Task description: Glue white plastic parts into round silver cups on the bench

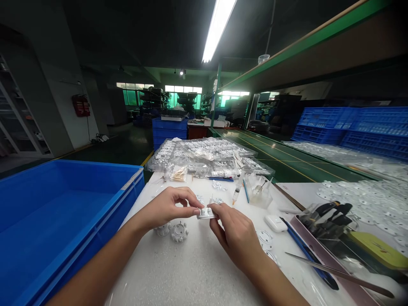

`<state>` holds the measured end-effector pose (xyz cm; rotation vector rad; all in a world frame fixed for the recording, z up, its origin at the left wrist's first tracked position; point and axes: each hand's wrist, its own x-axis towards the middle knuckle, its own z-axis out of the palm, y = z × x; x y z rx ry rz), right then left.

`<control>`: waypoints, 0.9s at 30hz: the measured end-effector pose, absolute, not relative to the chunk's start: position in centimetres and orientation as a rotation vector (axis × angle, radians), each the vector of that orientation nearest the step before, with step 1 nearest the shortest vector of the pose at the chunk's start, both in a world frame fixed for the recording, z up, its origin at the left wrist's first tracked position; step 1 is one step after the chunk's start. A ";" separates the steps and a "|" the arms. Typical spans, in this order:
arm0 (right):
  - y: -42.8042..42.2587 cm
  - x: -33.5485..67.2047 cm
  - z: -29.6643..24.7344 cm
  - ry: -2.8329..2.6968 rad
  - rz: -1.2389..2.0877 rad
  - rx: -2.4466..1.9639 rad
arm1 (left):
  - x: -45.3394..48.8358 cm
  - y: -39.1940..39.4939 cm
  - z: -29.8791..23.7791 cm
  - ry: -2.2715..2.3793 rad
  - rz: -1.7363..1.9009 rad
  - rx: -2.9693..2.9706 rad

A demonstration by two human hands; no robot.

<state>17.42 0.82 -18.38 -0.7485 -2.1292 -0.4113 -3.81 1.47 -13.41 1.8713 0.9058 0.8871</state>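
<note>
A small white round plastic part [206, 215] is held up between my two hands above the white tabletop [178, 272]. My right hand [232, 233] grips its right side between thumb and fingers. At its left edge, my left hand [174, 206] pinches with thumb and forefinger; whether a smaller piece sits in that pinch is too small to tell. Below my left hand lies a white gear-shaped part [179, 231], with a similar one beside it, partly covered. White ring-like parts [264, 239] lie to the right, partly behind my right forearm.
A large blue bin [134, 180] stands left. Bagged white parts [204, 155] fill the table's back, with cotton swabs [179, 174] and a syringe [236, 195] nearer. Right are a clear container [259, 195], a white case [276, 223], a metal tool [338, 272] and a pink tray [314, 242].
</note>
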 end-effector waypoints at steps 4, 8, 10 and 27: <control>0.6 17.5 -18.2 -2.117 -0.382 -0.720 | -3.7 1.5 -13.8 0.852 0.855 1.692; 0.4 17.6 -18.1 -2.094 -0.293 -0.690 | -3.4 1.3 -13.9 0.816 0.855 1.586; 0.4 17.6 -18.2 -2.076 -0.177 -0.713 | -3.1 1.1 -13.8 0.797 0.906 1.631; -0.6 17.0 -18.6 -1.782 0.458 -0.841 | -0.2 -1.3 -14.9 0.876 1.317 2.196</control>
